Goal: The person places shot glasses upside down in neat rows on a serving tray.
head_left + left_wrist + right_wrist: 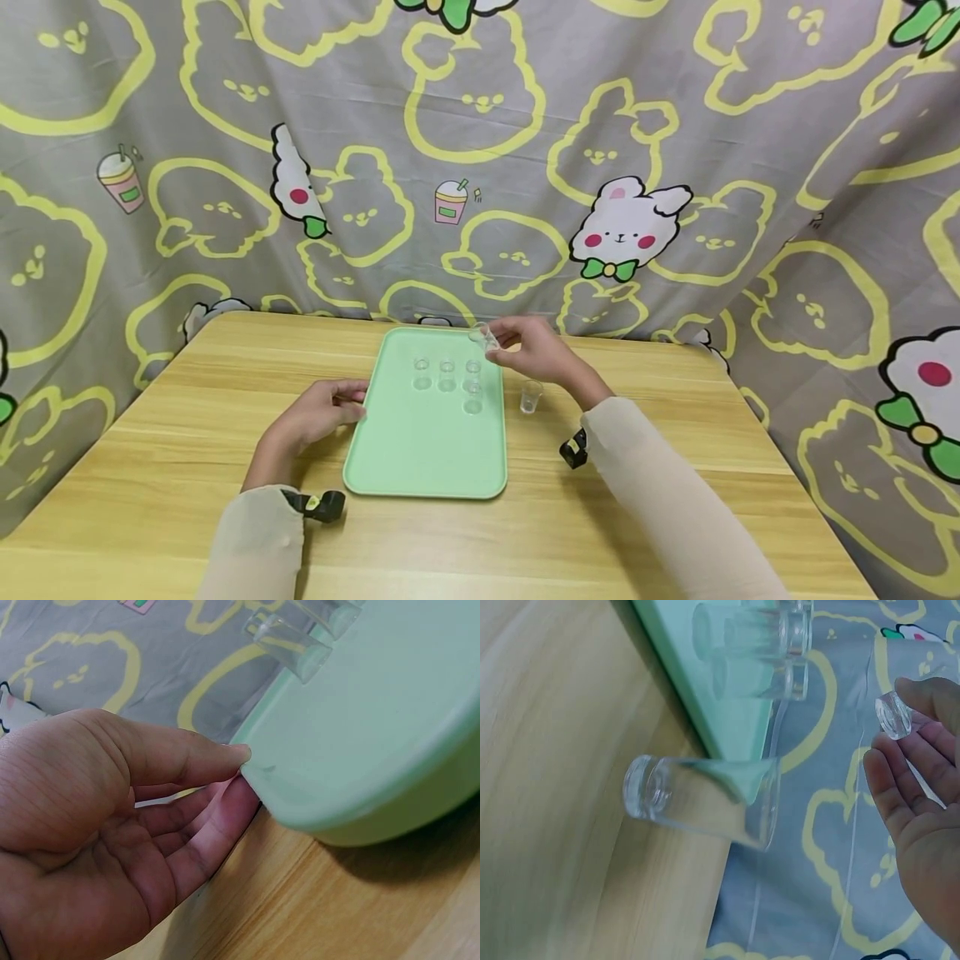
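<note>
My left hand (318,414) pinches the left edge of a light green tray (420,458). In the left wrist view its thumb lies on top of the rim, with fingers beneath. Above the tray's back right corner, my right hand (528,346) holds a small clear shot glass (483,337) tilted between thumb and fingers; its thick base (894,716) shows in the right wrist view. Several similar glasses (447,375) stand upside down on the tray, three in a back row and one in front of the right one (472,400). Another glass (529,397) stands upright beside the tray.
The tray lies on a wood-grain table (637,517). A grey patterned curtain (360,108) hangs right behind the table and along its sides. Black wrist cameras sit on both cuffs, the left one (324,506) close to the tray's front left corner.
</note>
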### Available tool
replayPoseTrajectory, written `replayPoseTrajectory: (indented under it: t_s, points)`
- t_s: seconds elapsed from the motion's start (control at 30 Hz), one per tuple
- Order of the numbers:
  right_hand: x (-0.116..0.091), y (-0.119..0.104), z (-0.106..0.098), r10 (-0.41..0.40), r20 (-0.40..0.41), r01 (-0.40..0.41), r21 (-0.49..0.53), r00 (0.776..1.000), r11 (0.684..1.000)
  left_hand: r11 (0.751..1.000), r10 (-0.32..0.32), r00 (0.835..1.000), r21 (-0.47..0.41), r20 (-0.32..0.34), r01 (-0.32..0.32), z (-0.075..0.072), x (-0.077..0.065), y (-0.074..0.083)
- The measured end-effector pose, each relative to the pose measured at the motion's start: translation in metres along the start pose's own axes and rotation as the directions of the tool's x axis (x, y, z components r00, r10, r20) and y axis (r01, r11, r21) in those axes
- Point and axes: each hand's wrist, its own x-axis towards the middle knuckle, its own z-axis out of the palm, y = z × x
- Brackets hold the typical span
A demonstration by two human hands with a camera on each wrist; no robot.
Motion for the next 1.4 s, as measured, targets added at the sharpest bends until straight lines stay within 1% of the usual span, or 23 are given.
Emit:
replayPoseTrajectory:
  t_s: [0.17, 0.33, 0.43, 0.67, 0.9, 1.13, 1.4]
  points:
    - [0.002, -0.007, 0.002, -0.049, 0.009, 0.049, -0.024, 0.999, 0.998, 1.000, -0.002, 1.000, -0.003, -0.001, 0.002, 0.000, 0.000, 0.001]
    - [0.004, -0.013, 0.004, -0.074, 0.013, 0.075, -0.044, 0.997, 0.996, 1.000, -0.003, 1.000, -0.009, 0.001, 0.003, 0.001, 0.000, 0.000]
    - [0.003, -0.017, 0.006, -0.069, 0.020, 0.070, -0.046, 0.997, 0.997, 1.000, -0.002, 1.000, -0.010, 0.001, 0.002, 0.001, 0.001, 0.000]
    - [0.005, -0.021, 0.012, -0.050, 0.048, 0.050, -0.003, 0.998, 0.999, 1.000, 0.002, 1.000, -0.011, 0.002, -0.002, 0.001, 0.000, 0.000]
    - [0.007, -0.022, 0.018, -0.074, 0.064, 0.075, -0.014, 0.995, 0.997, 1.000, 0.000, 1.000, -0.010, 0.001, 0.000, 0.001, 0.000, 0.000]
    - [0.008, -0.023, 0.023, -0.050, 0.080, 0.051, -0.010, 0.996, 0.999, 1.000, 0.000, 1.000, -0.010, 0.000, 0.000, 0.000, 0.000, -0.001]
    - [0.009, -0.022, 0.028, -0.064, 0.092, 0.066, -0.024, 0.994, 0.998, 1.000, -0.001, 1.000, -0.011, 0.001, 0.001, 0.000, 0.001, -0.001]
